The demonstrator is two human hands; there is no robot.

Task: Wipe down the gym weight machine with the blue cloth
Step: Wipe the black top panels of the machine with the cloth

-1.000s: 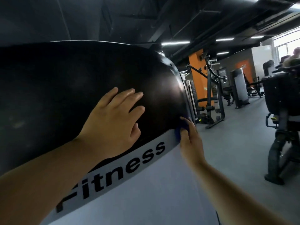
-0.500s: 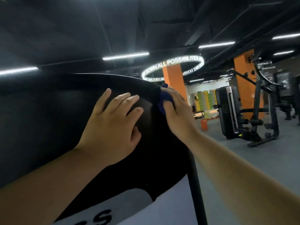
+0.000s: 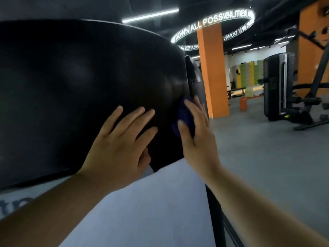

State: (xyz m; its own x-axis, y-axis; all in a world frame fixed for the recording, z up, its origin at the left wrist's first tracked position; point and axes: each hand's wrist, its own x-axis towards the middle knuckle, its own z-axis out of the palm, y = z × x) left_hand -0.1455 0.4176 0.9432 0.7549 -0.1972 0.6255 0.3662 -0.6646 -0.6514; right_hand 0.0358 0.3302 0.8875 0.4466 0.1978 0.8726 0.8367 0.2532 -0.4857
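Stretching vertically under right hand (image 3: 197,138): cloth (image 3: 185,114)

Machine shroud (image 3: 71,77): glossy black upper, white lower panel (image 3: 151,211) with dark lettering. Cloth (image 3: 185,113): dark blue, plain. Pillar (image 3: 211,68): orange. Floor (image 3: 258,148): grey. Ring sign (image 3: 210,22): white illuminated letters.

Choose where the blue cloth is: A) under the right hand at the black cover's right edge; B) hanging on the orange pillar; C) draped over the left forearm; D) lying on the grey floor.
A: the blue cloth shows beneath the right hand, pressed against the right edge of the black cover.
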